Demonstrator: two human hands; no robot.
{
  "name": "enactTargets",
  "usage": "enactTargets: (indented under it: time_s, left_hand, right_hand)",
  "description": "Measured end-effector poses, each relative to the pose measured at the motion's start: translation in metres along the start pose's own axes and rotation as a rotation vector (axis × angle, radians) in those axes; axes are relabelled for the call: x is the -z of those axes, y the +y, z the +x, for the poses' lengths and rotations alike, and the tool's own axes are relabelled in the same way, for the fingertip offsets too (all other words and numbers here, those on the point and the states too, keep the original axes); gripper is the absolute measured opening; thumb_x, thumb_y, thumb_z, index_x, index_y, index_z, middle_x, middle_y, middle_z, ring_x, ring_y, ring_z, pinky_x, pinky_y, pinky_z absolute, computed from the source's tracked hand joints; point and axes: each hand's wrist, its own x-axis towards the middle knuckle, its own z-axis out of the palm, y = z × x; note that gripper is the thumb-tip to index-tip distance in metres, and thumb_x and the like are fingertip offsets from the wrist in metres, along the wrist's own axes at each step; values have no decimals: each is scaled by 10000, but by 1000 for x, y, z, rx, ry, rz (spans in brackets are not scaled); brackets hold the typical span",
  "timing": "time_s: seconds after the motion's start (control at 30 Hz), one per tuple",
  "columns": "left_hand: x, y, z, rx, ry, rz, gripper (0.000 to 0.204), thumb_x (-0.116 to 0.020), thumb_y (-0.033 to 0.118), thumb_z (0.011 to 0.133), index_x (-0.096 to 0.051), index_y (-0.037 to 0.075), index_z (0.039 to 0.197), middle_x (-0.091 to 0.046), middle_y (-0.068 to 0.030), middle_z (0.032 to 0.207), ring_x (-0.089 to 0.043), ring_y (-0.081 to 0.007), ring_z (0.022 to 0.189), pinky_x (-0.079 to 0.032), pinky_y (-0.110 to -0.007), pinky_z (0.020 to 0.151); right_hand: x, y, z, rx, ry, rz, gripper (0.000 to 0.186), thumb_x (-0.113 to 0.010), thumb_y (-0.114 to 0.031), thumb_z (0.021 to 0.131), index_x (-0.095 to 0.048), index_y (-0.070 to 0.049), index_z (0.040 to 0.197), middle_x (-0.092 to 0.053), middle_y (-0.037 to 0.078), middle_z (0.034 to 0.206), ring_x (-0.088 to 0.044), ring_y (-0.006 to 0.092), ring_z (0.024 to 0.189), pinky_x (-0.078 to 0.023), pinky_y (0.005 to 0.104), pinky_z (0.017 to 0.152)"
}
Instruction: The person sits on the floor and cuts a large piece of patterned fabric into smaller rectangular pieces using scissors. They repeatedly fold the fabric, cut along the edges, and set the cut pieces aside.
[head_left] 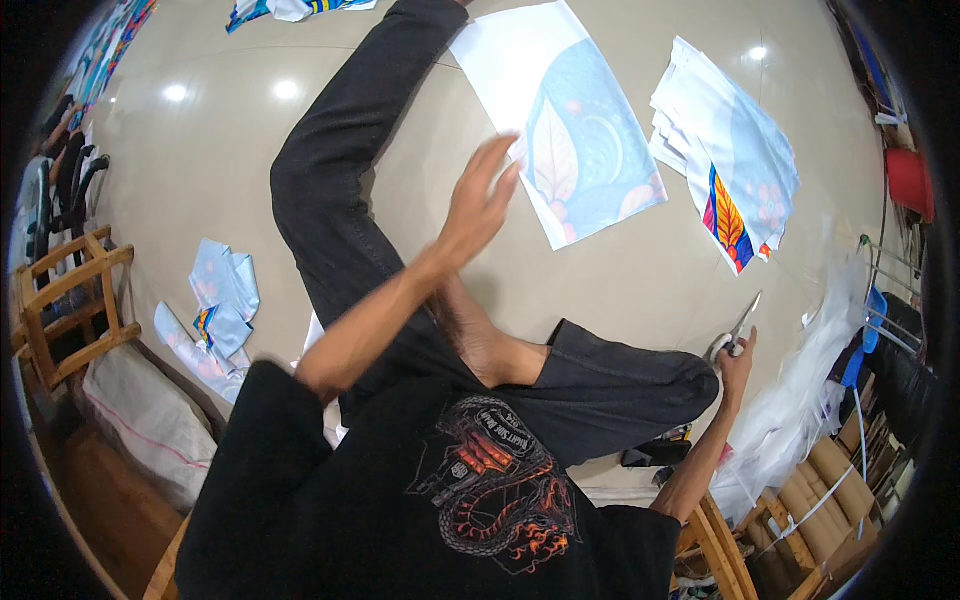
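Note:
My left hand (480, 190) is raised, slightly blurred, with fingers apart and nothing in them, beside a large white sheet (600, 130) with a pale blue leaf print on the floor. My right hand (736, 362) grips scissors (742, 325) near my bent right knee, their blades pointing up and away. To the right of the large sheet lies a layered stack of white pieces (740, 150), with a bright orange, yellow and blue leaf print showing at its lower edge. At my left lies a crumpled pile of printed pieces (220, 290).
My legs (320, 200) rest on the tiled floor (200, 150). Around me are a wooden frame (75, 300) and grey sack (140, 420) on the left, crumpled clear plastic (800, 380), cardboard rolls (810, 500) and a red object (905, 185) on the right, and more printed fabric (290, 10) at the top.

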Motion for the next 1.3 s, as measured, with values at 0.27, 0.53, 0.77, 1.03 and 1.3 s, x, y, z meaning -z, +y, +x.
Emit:
enactTargets:
  time_s: [0.27,0.53,0.77,1.03,1.3]
  left_hand:
    - [-14,27,-153,754,-416,-716,457,-534,288,1103,-530,-21,1439,-650,-135,1298,-635,-218,1181,-520,-367,1000]
    - [-61,-9,-121,1093,-470,-992,555,-540,451,1088,-527,6,1421,-640,-45,1093,-568,-104,864,-462,-271,748]
    - [-87,4,-87,1030,-23,-1083,402,-591,460,1068,-609,60,1034,-602,-7,851,-469,-67,639,-368,-237,578]
    - [-95,5,-72,1002,72,-804,219,-743,227,977,-627,72,877,-561,20,675,-387,-37,498,-262,-212,452]
    - [-94,6,-68,1004,72,-767,207,-753,219,963,-662,58,868,-560,32,667,-405,-28,518,-264,-200,459]
  right_hand:
    - [-52,-133,-117,-172,-424,1538,593,-601,-233,1056,-393,-119,1601,-575,196,1423,-601,159,859,-528,299,780]
    - [-146,-195,-204,-341,-839,1193,635,-655,-232,1025,-413,-57,1585,-694,141,1275,-550,134,735,-445,259,599]
    - [-162,-198,-167,-241,-859,1064,612,-707,-188,995,-486,-8,1536,-711,125,1223,-541,90,692,-408,211,521]
    - [-170,-202,-154,-207,-866,1038,578,-746,-87,948,-555,-12,1488,-728,136,1207,-548,71,659,-410,193,491]
    - [-176,-200,-148,-184,-858,982,582,-731,-61,953,-535,-2,1498,-727,148,1214,-549,66,641,-409,184,473]
